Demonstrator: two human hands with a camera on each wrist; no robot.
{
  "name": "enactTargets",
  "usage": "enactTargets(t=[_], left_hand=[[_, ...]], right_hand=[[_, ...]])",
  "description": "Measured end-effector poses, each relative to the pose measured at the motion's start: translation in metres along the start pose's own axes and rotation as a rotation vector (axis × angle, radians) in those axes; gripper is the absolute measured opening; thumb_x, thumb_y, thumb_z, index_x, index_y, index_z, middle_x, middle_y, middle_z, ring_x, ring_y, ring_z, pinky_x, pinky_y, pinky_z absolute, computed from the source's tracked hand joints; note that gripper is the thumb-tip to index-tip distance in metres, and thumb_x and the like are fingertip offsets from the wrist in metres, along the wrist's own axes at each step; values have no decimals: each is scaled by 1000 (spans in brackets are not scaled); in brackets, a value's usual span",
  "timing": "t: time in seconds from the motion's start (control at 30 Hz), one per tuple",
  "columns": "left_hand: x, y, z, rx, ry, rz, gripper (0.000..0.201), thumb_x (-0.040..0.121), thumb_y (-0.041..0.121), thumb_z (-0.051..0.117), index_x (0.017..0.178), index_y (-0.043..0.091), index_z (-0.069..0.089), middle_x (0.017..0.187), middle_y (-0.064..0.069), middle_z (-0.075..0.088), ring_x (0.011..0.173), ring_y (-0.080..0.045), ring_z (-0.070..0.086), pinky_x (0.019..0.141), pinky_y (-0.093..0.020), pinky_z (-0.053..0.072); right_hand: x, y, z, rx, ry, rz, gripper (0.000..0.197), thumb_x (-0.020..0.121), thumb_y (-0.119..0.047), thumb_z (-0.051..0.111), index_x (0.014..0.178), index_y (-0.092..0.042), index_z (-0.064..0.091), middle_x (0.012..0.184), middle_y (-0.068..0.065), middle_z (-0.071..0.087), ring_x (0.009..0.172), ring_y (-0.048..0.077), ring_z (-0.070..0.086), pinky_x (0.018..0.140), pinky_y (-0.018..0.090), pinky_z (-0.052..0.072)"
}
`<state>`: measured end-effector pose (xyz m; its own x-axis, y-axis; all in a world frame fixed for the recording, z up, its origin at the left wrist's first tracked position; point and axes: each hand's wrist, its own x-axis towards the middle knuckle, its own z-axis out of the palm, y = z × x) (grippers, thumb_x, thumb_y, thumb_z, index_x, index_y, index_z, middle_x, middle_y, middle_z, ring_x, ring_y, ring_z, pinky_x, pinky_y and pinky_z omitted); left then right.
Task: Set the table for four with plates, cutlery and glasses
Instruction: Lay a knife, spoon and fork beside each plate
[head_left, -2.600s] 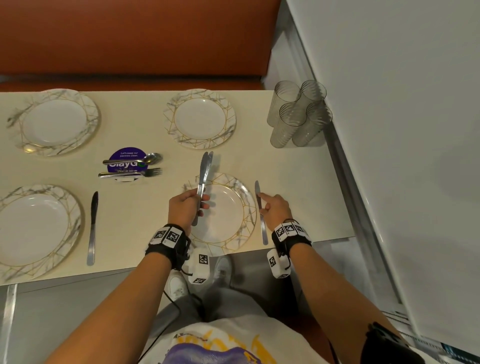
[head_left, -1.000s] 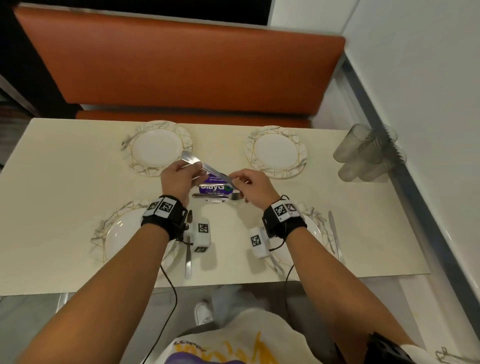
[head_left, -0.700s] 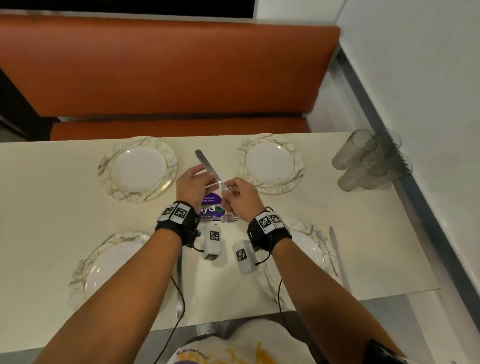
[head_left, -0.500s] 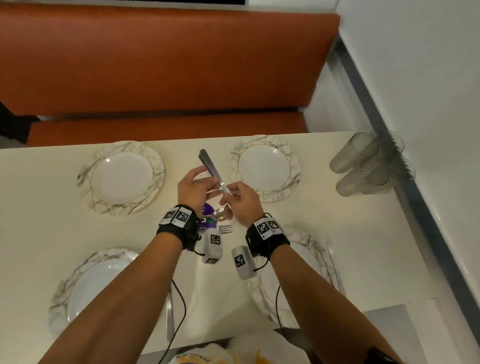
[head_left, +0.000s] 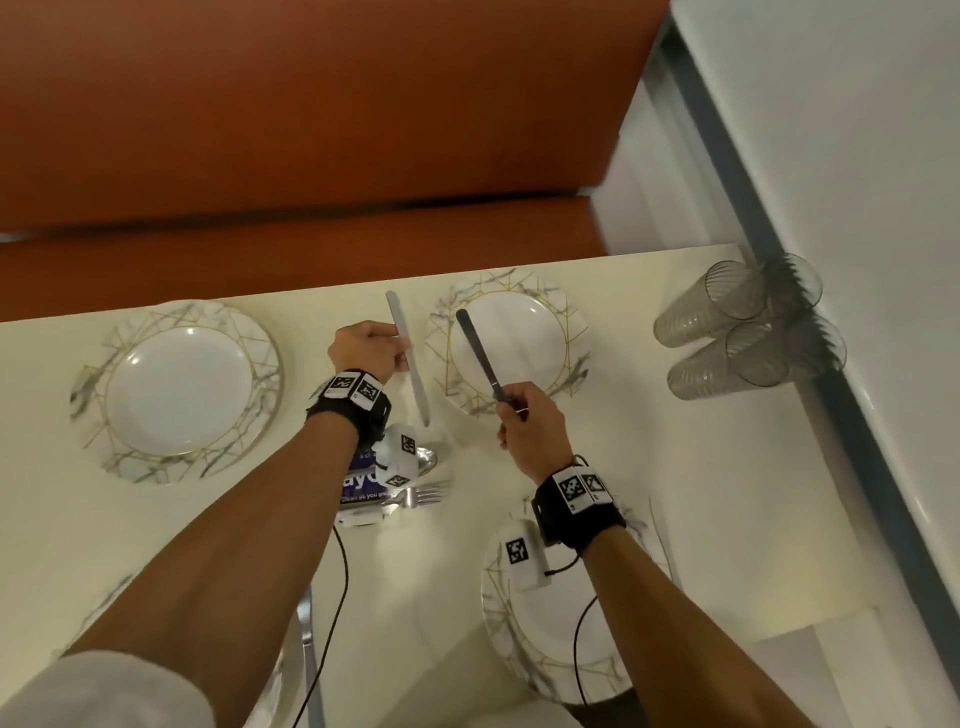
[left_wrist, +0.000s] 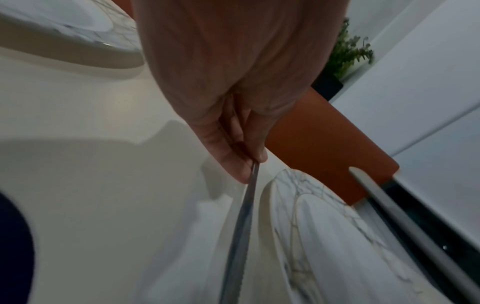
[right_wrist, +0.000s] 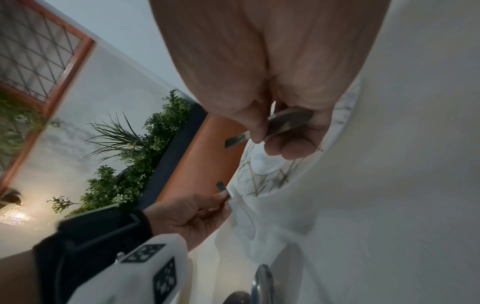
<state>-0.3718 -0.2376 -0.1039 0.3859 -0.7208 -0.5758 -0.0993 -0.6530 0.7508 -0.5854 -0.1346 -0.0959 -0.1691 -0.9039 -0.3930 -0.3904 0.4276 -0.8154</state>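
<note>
Knives point away toward the bench: left hand (head_left: 363, 349) pinches one (head_left: 407, 353), right hand (head_left: 530, 426) grips another (head_left: 478, 353).

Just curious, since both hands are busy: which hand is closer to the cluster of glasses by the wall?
The right hand. It holds a knife near the far right plate, on the side toward the glasses; the left hand is beyond that plate.
</note>
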Motion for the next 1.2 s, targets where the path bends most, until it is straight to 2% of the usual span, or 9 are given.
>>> enactTargets(t=[0.13, 0.3, 0.5, 0.6, 0.8, 0.93, 1.03, 1.13, 1.2], left_hand=[[11, -1, 8, 102, -18, -24, 16, 82, 0, 84, 95, 4, 76, 81, -13, 78, 67, -24, 77, 51, -21, 59], [17, -3, 15, 152, -2, -17, 14, 81, -1, 85, 91, 2, 75, 81, -12, 77, 62, -20, 75, 46, -20, 57], [21, -5, 18, 167, 27, -18, 11, 82, 2, 85, 85, 6, 75, 79, -9, 77, 68, -21, 77, 63, -32, 65], [21, -5, 18, 166, 20, -8, 10, 83, 3, 84, 88, 5, 75, 81, -9, 77, 68, -20, 77, 61, -28, 64], [18, -6, 16, 162, 13, 13, 10, 83, 1, 83, 84, 8, 75, 80, -9, 78, 68, -21, 77, 57, -23, 61], [15, -7, 13, 123, 18, 18, 9, 85, 0, 80, 85, 7, 75, 80, -10, 78, 69, -22, 77, 52, -19, 58], [9, -13, 3, 101, 36, 53, 7, 91, 3, 74, 90, 10, 75, 84, -8, 79, 70, -22, 77, 55, -20, 60], [2, -29, -16, 162, 63, 124, 4, 92, 17, 73, 89, 21, 72, 87, -3, 78, 77, -26, 76, 75, -38, 65], [-5, -39, -31, 210, 50, 211, 6, 94, 26, 66, 92, 26, 72, 91, 1, 76, 85, -24, 74, 84, -42, 63]], right_hand=[[7, 4, -3, -8, 10, 5, 10, 96, -13, 58, 101, -19, 64, 88, 4, 70, 74, 23, 66, 67, 38, 60], [10, 2, -4, 8, 15, 9, 10, 97, -13, 56, 103, -17, 63, 86, 4, 69, 64, 17, 63, 64, 39, 61], [11, 2, -1, 7, 15, 21, 11, 97, -13, 58, 104, -17, 63, 87, 4, 70, 68, 20, 65, 66, 43, 61], [10, 3, -1, -2, 21, 17, 10, 96, -14, 58, 104, -17, 63, 86, 3, 70, 69, 21, 66, 67, 44, 61], [9, 2, 0, -20, 26, 6, 10, 96, -14, 58, 104, -17, 63, 86, 2, 69, 74, 21, 66, 69, 40, 60], [4, 0, -2, 0, 36, -1, 10, 97, -12, 58, 104, -14, 63, 86, 4, 69, 66, 17, 63, 60, 26, 56], [1, -2, -1, 1, 38, -30, 10, 97, -11, 57, 105, -13, 63, 85, 3, 68, 65, 15, 62, 59, 23, 54], [-3, -7, 12, 9, 24, -77, 12, 97, -11, 57, 106, -13, 63, 88, 2, 69, 71, 18, 64, 65, 29, 57], [-5, -15, 27, 11, 0, -76, 12, 96, -13, 59, 107, -14, 64, 92, 1, 69, 77, 20, 65, 73, 34, 59]])
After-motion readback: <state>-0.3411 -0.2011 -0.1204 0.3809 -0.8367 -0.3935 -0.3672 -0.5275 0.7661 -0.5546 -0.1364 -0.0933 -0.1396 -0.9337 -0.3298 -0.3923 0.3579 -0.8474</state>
